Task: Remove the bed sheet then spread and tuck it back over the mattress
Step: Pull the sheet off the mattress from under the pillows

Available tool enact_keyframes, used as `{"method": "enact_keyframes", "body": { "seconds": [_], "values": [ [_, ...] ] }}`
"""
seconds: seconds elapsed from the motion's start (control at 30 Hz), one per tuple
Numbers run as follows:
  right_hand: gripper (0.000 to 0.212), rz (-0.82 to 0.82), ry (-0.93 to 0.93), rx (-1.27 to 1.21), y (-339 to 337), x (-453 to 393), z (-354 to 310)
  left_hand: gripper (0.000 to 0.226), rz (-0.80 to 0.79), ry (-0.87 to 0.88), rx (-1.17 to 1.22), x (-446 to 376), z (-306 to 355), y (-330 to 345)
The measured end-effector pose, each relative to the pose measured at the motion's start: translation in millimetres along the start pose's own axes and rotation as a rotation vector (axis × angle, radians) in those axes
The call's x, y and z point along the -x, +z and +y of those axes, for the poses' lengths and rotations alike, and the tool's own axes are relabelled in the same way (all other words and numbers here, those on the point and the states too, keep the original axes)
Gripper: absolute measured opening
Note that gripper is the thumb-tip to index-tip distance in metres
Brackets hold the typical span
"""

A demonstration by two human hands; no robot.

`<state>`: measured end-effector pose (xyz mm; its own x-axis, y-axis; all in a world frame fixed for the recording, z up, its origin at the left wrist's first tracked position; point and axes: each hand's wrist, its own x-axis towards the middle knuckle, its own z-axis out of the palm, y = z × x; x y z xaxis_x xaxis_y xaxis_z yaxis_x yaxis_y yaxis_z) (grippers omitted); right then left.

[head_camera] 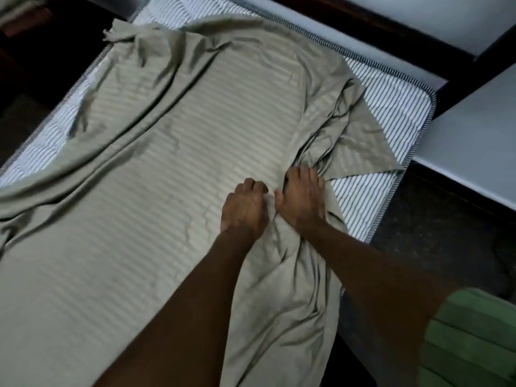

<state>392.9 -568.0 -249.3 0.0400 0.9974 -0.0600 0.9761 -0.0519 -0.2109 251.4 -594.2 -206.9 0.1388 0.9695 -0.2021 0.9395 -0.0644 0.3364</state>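
The striped mattress (385, 113) is taking up most of the view, and it's showing bare along the right side and at the far left edge. The grey-green bed sheet (156, 152) is lying over the middle of it, loose and crooked, with a bunched ridge running down the right side and one corner flopping out onto the stripes. So I'd say the sheet is back on and the spreading is only partly done.

The left hand (244, 210) is curling its fingers into the fabric just beside the ridge, and the right hand (303, 196) is gripping the gathered folds right next to it, so both are closed on cloth.

For doing this bit well: I'd be dragging that bunch out toward the bare right edge, keeping the cloth low and taut, so there's enough overhang for tucking.
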Motion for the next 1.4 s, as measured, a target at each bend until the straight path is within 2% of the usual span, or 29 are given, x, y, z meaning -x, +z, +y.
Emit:
{"method": "enact_keyframes", "body": {
  "seconds": [0.17, 0.3, 0.37, 0.43, 0.47, 0.5, 0.57, 0.6, 0.63, 0.67, 0.7, 0.77, 0.8, 0.83, 0.9, 0.97, 1.07, 1.13, 1.17, 1.23, 1.27, 1.3, 1.33, 1.37, 1.4],
  "values": [
    [0.059, 0.106, 0.06, -0.006, -19, -96, 29, 0.039, -0.034, -0.03, -0.014, -99, 30, -3],
    [0.072, 0.08, 0.134, 0.013, -24, -163, 53, 0.041, -0.041, -0.021, -0.019, -163, 41, -10],
    [0.058, -0.036, 0.218, -0.075, -20, -184, 57, 0.046, -0.034, -0.034, -0.049, -187, 40, -13],
    [0.033, -0.128, 0.319, -0.244, -14, -191, 56, 0.053, -0.022, -0.019, -0.121, -204, 36, -15],
    [0.023, -0.199, 0.274, -0.32, -11, -190, 55, 0.059, -0.019, 0.0, -0.171, -212, 34, -16],
    [0.018, -0.331, 0.122, -0.374, -6, -187, 55, 0.066, -0.021, 0.018, -0.216, -220, 33, -18],
    [0.014, -0.769, -0.243, -0.445, -6, -172, 48, 0.081, -0.038, 0.061, -0.304, -235, 31, -22],
    [0.014, -0.944, -0.36, -0.427, -6, -163, 44, 0.081, -0.053, 0.095, -0.364, -240, 30, -22],
    [0.016, -1.012, -0.398, -0.397, -5, -156, 40, 0.073, -0.063, 0.129, -0.413, -245, 26, -23],
    [0.023, -0.948, -0.385, -0.384, -2, -152, 36, 0.062, -0.067, 0.159, -0.457, -249, 21, -21],
    [0.026, -0.8, -0.309, -0.393, 0, -150, 33, 0.053, -0.077, 0.161, -0.489, -251, 14, -21],
    [0.019, -0.392, -0.078, -0.468, 0, -152, 26, 0.044, -0.126, 0.087, -0.526, -249, -2, -18],
    [0.023, -0.225, -0.007, -0.504, -2, -153, 19, 0.042, -0.132, 0.05, -0.53, -244, -12, -17],
    [0.038, -0.14, 0.008, -0.499, -1, -153, 12, 0.039, -0.123, 0.035, -0.527, -239, -19, -17],
    [0.074, -0.211, -0.019, -0.368, 1, -146, -7, 0.034, -0.124, 0.037, -0.497, -220, -35, -17],
    [0.089, -0.302, -0.06, -0.166, 5, -121, -28, 0.034, -0.148, 0.033, -0.489, -197, -50, -19],
    [0.086, -0.323, -0.118, -0.052, 14, -71, -58, 0.033, -0.171, 0.031, -0.514, -153, -77, -31],
    [0.082, -0.397, -0.171, -0.081, 15, -31, -81, 0.032, -0.255, -0.024, -0.352, -125, -92, -43],
    [0.081, -0.496, -0.229, -0.094, 15, -9, -95, 0.031, -0.448, -0.15, -0.28, -111, -101, -44],
    [0.08, -0.746, -0.396, -0.129, 19, 34, -117, 0.036, -1.007, -0.383, -0.229, -83, -120, -50],
    [0.075, -0.861, -0.465, -0.175, 21, 49, -123, 0.038, -1.19, -0.417, -0.239, -70, -127, -52],
    [0.066, -0.939, -0.506, -0.24, 19, 61, -130, 0.038, -1.21, -0.386, -0.279, -58, -138, -56],
    [0.054, -0.916, -0.522, -0.287, 17, 70, -135, 0.036, -1.051, -0.281, -0.327, -44, -152, -59],
    [0.045, -0.787, -0.527, -0.298, 20, 77, -137, 0.036, -0.787, -0.18, -0.351, -35, -163, -64],
    [0.045, -0.605, -0.522, -0.252, 23, 83, -139, 0.04, -0.549, -0.096, -0.394, -25, -171, -70]
  ]
}}
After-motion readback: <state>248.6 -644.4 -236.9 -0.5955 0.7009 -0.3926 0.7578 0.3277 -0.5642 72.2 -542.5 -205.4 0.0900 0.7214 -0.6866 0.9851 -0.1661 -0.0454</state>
